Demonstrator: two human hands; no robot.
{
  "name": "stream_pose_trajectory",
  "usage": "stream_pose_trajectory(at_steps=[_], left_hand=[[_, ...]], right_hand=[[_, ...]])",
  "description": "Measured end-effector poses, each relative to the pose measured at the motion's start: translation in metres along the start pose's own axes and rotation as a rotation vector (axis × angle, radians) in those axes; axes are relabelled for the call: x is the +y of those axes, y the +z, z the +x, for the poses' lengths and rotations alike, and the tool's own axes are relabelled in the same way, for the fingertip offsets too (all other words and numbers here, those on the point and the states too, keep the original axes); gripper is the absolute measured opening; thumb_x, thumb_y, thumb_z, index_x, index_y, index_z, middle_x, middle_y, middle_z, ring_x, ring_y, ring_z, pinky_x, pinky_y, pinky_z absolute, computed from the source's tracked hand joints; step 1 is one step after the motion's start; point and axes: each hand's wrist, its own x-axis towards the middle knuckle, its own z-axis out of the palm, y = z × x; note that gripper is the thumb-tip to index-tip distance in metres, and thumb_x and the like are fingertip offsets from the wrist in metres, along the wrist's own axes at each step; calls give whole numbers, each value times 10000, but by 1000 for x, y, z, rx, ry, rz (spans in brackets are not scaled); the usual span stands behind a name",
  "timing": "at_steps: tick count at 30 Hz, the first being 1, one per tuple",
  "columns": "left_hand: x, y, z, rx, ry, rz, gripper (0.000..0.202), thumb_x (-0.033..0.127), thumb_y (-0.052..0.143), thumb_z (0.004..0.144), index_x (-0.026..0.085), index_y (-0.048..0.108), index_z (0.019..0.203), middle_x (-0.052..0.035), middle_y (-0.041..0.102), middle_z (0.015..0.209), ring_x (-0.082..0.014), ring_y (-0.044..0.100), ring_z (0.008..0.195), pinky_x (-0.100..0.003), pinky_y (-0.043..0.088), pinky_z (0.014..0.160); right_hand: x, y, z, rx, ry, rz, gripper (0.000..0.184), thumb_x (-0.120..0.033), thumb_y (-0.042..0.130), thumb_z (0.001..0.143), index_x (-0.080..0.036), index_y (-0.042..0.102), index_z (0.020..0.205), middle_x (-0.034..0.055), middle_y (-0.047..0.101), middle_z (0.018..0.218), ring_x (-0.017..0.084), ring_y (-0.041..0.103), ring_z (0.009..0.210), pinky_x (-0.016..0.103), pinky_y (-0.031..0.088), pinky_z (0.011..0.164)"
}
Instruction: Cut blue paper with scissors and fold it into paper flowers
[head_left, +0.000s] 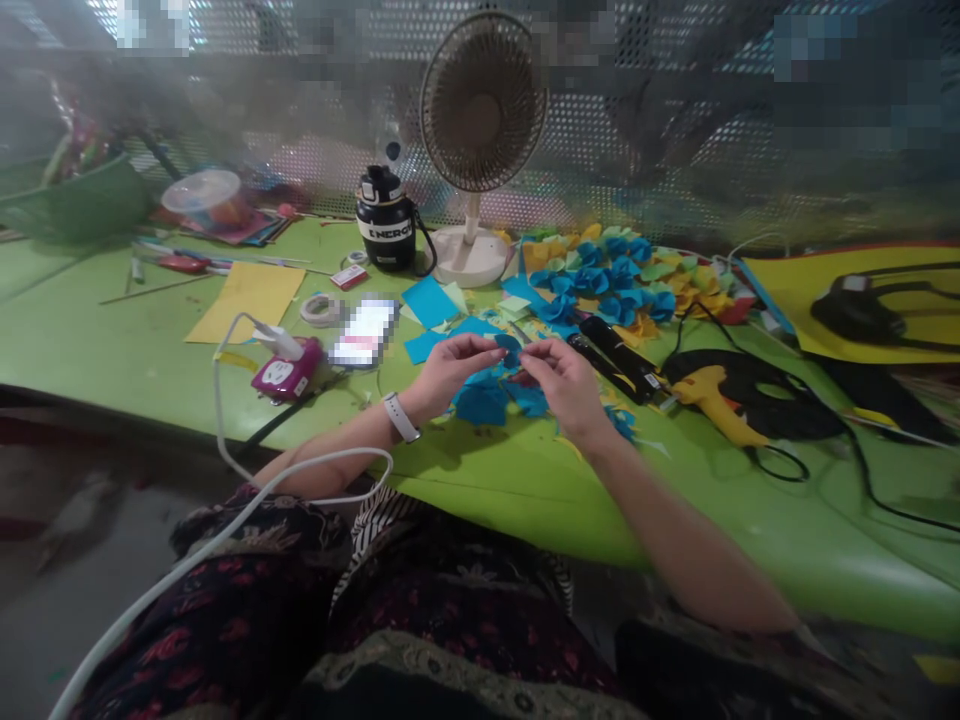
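Blue paper petal [508,348] hangs above the green bench [150,340], pinched in my left grip [450,372]; it's light and floppy, so hold its edge. My right grip [568,385]? Can't tell.

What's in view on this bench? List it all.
table: 1, green, under everything
desk fan: 1, beige, back centre
flask: 1, black and white, left of fan
paper flowers: many, blue and yellow, right of fan
card sheet: 1, yellow, left of hands
tape roll: 1, white, left of phone
phone: 1, screen blurred, left of hands
power socket: 1, magenta, near table edge
glue gun: 1, yellow and black, right of hands
paper piece: 1, blue, between fingertips
wristwatch: 1, white, left wrist
left hand: 1, bare, pinching paper
right hand: 1, bare, pinching paper
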Motion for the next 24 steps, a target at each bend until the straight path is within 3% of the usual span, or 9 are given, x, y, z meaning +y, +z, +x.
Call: stream_pose_trajectory(at_steps=[4,7,10,12,15,17,19,24], left_hand=[[-6,3,-2,23,59,-6,180,223,857,661,165,721,763,-21,731,815,-137,674,806,-307,508,873],[2,1,1,-30,55,69,179,231,843,680,163,728,799,-39,728,842,-147,668,814,-313,498,867],[21,-9,6,-162,39,326,235,175,849,642,173,747,854,-48,721,821,-153,637,766,-300,483,804],[31,-18,8,-221,54,592,229,148,878,566,181,754,756,-33,675,691,-147,581,666,-283,457,740],[32,-30,4,-250,38,891,223,136,893,479,190,740,633,-27,625,587,-145,509,555,-289,430,673],[28,-34,-3,-318,71,1002,169,138,860,512,208,740,609,-32,639,596,-156,517,553,-288,427,664],[25,-35,-9,-356,144,996,114,138,806,582,229,743,609,-41,669,646,-172,558,604,-287,437,691],[37,-30,-11,-284,300,842,53,188,780,677,235,758,689,-74,727,891,-207,633,845,-312,466,849]], right_hand=[[2,4,-1,-1,-21,36,374,-540,742,688,-234,567,815,-2,645,745,174,663,693,361,588,738],[2,1,0,25,-48,40,390,-569,719,713,-234,548,816,-5,634,741,173,669,672,366,591,730],[-1,-6,3,55,-73,16,388,-571,700,741,-240,534,855,-6,633,743,172,669,641,359,586,688],[-3,-10,5,81,-108,-1,380,-565,697,752,-242,534,866,0,636,755,171,668,640,356,581,677],[-5,-12,6,91,-135,0,369,-554,706,748,-243,546,868,8,645,772,167,658,634,354,576,669],[-6,-12,5,75,-132,13,370,-548,714,735,-243,558,873,9,646,776,163,648,627,355,573,667],[-6,-11,4,46,-125,16,374,-553,714,727,-241,570,876,7,643,774,162,638,634,361,570,677],[-9,-12,1,-33,-130,-10,382,-560,725,709,-224,617,854,16,645,781,178,628,740,363,546,735]])
